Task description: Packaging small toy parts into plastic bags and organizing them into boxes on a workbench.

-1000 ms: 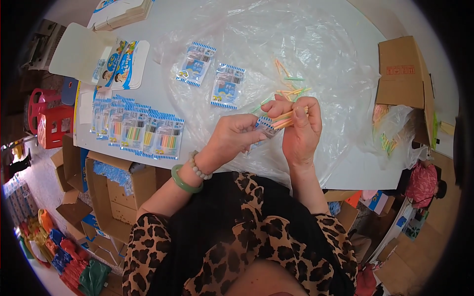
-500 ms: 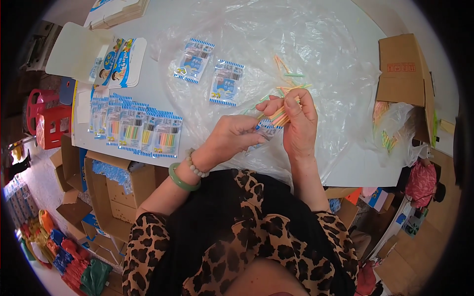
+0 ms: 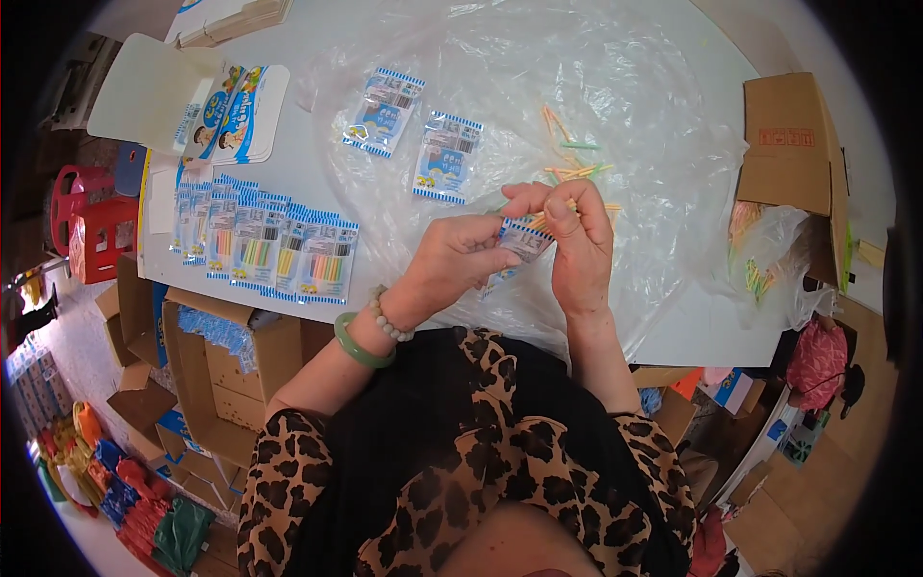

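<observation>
My left hand (image 3: 460, 258) pinches a small clear packet (image 3: 524, 240) with blue-striped ends, tilted in front of my body. At its mouth, my right hand (image 3: 585, 252) grips a bunch of thin pastel sticks (image 3: 541, 224), thumb pressed over them. The stick ends are at the packet opening; how far inside they reach is partly hidden by my fingers. More loose sticks (image 3: 580, 171) lie just beyond my right hand on a crumpled clear plastic sheet (image 3: 663, 144). Two flat packets (image 3: 385, 112) lie on that sheet, left of the sticks.
A row of overlapping packets with coloured sticks (image 3: 327, 260) lines the table's near left. Behind it stands an open white-and-blue carton (image 3: 255, 111). A cardboard box (image 3: 784, 144) and a clear bag of sticks (image 3: 774, 250) sit at the right edge. Open cardboard boxes (image 3: 226, 385) stand below the table.
The stick bunch has moved lower and closer to the packet's mouth, with less of it showing. The packet has come up toward my right fingers and shows more of its face.
</observation>
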Motion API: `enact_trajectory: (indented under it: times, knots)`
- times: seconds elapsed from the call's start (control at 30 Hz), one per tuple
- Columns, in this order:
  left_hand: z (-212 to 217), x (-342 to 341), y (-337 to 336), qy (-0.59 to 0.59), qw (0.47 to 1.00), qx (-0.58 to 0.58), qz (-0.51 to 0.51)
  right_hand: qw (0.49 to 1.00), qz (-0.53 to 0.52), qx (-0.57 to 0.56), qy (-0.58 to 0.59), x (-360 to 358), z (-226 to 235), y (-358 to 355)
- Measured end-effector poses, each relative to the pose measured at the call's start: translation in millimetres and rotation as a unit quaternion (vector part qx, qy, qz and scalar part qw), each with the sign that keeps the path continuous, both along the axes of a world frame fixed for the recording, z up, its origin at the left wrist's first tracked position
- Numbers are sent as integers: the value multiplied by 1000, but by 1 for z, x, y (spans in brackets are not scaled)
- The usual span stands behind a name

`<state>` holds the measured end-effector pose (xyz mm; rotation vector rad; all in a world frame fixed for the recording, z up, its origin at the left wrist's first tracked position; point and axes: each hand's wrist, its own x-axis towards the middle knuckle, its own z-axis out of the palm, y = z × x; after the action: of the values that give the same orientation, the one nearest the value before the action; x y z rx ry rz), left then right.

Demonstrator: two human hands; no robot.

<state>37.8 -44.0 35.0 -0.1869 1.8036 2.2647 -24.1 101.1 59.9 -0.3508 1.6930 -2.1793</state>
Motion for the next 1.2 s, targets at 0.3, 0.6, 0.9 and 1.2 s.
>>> enact_trajectory:
  times: [0.3, 0.6, 0.9, 1.2]
  knots:
    - [-19, -1, 3, 142, 989, -26, 41, 967, 114, 200, 104, 1, -6, 12]
    - [-10, 3, -7, 166, 984, 37, 43, 941, 83, 313, 98, 10, -1, 25]
    - [4, 25, -9, 69, 990, 98, 69, 964, 61, 249, 68, 33, 5, 14]
    - [20, 62, -34, 205, 938, -219, 175, 951, 203, 233, 2, 57, -1, -26]
